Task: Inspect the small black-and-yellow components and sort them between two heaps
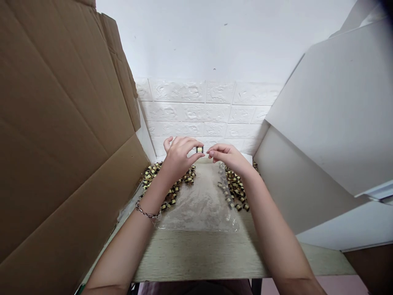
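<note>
While the left hand (181, 157) pinches a yellow-black component (199, 150)…
…the right hand (229, 156) sits at its three o'clock, fingertips together!

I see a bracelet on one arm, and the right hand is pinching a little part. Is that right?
Not quite: the head view shows the left hand pinching the little part. There is a bracelet on one arm.

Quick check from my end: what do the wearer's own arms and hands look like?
Both the left hand and right hand are ungloved, and no sleeves show on either forearm. A silvery chain-link bracelet circles the left wrist; nothing is visible on the right.
</note>
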Motion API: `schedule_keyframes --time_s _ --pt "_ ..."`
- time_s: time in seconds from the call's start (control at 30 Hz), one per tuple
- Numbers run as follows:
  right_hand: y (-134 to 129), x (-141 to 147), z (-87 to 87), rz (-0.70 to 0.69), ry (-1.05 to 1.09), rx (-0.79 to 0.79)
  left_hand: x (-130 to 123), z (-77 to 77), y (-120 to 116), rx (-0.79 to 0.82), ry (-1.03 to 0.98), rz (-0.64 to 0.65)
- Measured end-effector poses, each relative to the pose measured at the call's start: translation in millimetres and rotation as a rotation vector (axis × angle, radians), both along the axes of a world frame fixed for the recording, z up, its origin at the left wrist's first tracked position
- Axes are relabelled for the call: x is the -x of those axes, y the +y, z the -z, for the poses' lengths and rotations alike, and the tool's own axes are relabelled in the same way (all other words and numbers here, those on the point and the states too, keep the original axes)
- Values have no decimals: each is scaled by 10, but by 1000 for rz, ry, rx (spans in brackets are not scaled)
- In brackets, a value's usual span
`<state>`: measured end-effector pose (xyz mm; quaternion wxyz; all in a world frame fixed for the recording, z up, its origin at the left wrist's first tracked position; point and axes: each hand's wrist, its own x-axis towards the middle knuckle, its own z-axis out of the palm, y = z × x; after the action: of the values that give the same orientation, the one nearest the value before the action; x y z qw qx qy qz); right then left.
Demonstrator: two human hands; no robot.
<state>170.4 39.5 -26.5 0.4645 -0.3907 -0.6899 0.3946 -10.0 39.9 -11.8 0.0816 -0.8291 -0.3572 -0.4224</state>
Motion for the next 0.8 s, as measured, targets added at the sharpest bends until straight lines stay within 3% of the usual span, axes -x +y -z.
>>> schedule_keyframes --time_s 0.33,0.8 --pt "-70 56 -81 133 17 -27 -4 23 30 22 -11 -95" --pt "-14 108 -11 106 22 -8 -15 54 58 9 -32 -98"
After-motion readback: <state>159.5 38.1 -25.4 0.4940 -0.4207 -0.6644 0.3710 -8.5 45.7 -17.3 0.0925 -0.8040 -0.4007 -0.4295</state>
